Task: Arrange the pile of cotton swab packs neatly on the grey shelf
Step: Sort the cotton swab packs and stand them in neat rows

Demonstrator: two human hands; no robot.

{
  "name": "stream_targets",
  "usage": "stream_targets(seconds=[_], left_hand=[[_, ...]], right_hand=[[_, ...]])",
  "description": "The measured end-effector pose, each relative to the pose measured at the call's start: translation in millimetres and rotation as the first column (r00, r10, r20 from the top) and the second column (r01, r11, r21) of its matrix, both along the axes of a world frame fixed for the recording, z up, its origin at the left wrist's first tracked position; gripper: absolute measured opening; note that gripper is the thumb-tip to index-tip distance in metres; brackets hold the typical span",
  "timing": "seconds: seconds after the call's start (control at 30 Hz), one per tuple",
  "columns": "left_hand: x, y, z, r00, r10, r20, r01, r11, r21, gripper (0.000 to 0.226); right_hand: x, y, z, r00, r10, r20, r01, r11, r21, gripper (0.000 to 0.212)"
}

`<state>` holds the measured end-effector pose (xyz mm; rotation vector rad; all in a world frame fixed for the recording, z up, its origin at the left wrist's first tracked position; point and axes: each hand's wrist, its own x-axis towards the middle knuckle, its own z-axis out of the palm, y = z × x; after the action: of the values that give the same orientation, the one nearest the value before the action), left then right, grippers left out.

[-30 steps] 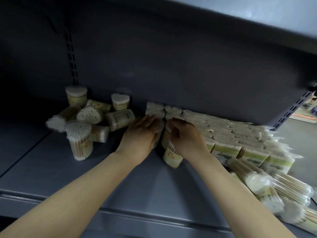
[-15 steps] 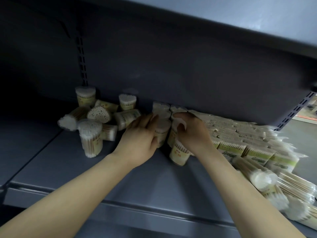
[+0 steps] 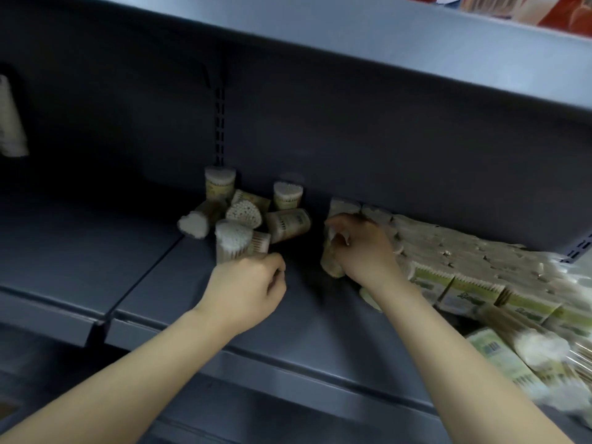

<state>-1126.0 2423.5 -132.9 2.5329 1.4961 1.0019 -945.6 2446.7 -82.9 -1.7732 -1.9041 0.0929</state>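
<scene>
Swab packs on the grey shelf (image 3: 198, 280), both hands in there

Loose pile (image 3: 243, 219) sits mid-shelf by the back wall, some packs upright, some tipped over. Right hand (image 3: 362, 251) grips a blurry pack (image 3: 331, 264) at the left end of the laid-down row (image 3: 464, 270); its fingers hide most of it. Left hand (image 3: 246, 290) is curled just below the pile, can't tell if it's holding anything. Row runs off the right edge.

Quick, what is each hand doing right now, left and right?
Left hand: fingers curled, holding nothing, just short of the loose swab packs.
Right hand: gripping a swab pack at the end of the row.
</scene>
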Motion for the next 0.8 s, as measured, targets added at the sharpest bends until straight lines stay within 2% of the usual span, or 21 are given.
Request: stream_targets(seconds=[0.13,0.27,0.4,0.53,0.73,0.8], left_hand=[[-13.7,-6.0,3.1,0.995,0.07,-0.078,-0.078,0.991,-0.106,0.029],[-28.1,-8.5,0.1,0.987,0.12,-0.109,-0.133,0.984,-0.119,0.041],[-43.2,-8.0,-4.6,0.982,0.163,-0.091,-0.175,0.974,-0.146,0.04],[-58.4,-2.1,-13.8,0.982,0.185,-0.047,-0.188,0.979,-0.081,0.03],[-76.7,5.7,-19.5,0.966,0.248,-0.072,-0.25,0.968,-0.013,0.022],[-80.4,7.7,-21.3,0.965,0.247,-0.088,-0.25,0.968,-0.026,0.019]], right_hand=[[-18.0,2.1,-0.8,0.999,0.036,-0.015,-0.036,0.999,0.003,0.036],[-36.8,6.7,-1.5,0.996,0.085,-0.015,-0.085,0.996,-0.017,0.035],[-54.9,12.3,-2.1,0.991,0.123,-0.046,-0.123,0.992,-0.013,0.028],[-70.2,16.4,-3.2,0.982,0.167,-0.087,-0.169,0.985,-0.02,0.025],[-90.0,18.7,-3.9,0.965,0.22,-0.14,-0.231,0.97,-0.069,0.028],[-95.7,20.0,-5.1,0.958,0.258,-0.122,-0.27,0.959,-0.091,0.021]])
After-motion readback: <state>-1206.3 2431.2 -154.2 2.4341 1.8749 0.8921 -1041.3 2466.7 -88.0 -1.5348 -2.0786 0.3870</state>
